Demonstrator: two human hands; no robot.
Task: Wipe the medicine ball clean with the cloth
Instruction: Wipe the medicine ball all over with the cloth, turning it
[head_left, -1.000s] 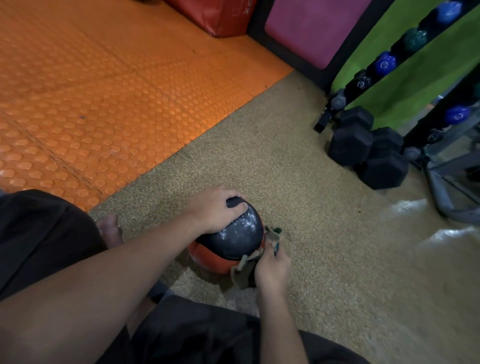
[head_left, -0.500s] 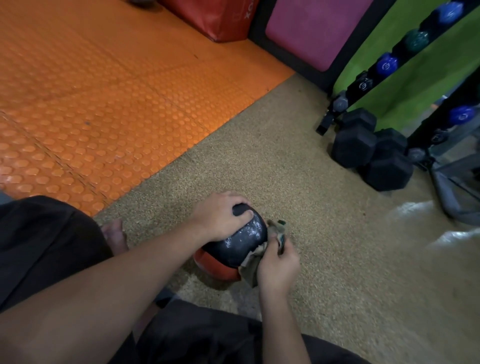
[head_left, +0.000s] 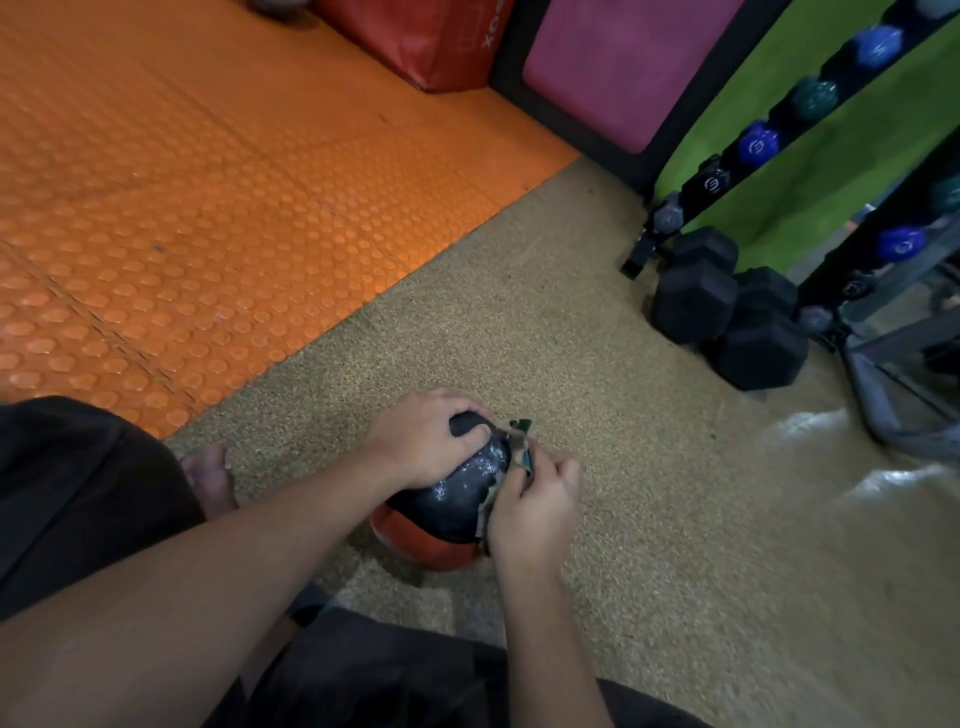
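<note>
The medicine ball (head_left: 457, 499), black on top and red-orange below, sits on the speckled tan floor (head_left: 649, 519) in the lower middle of the frame, between the person's two forearms. The left hand (head_left: 426, 441) rests over the upper left of the ball with its fingers curled down around the top, gripping it. The right hand (head_left: 535, 509) presses the cloth (head_left: 514, 452) against the ball's right side, fingers bent around the bunched fabric.

Compared with half a second ago, the right hand and cloth have moved higher up the ball's right flank, so the cloth's tip now reaches almost to the left fingertips. The left hand keeps its place on top. The view has also dipped slightly, so the ball sits a touch lower in the frame.

Most of the cloth is hidden under the right hand; only a ragged tan and green edge shows, and its full shape cannot be made out. The ball's underside and far side are out of sight. A bare foot (head_left: 208, 478) shows only partly beside dark shorts (head_left: 78, 493) at the left edge. At the right, black dumbbells (head_left: 727, 312) lie by a rack (head_left: 779, 130) that is cut off by the frame, and the orange studded mat (head_left: 208, 208) in the upper left is blurred.
</note>
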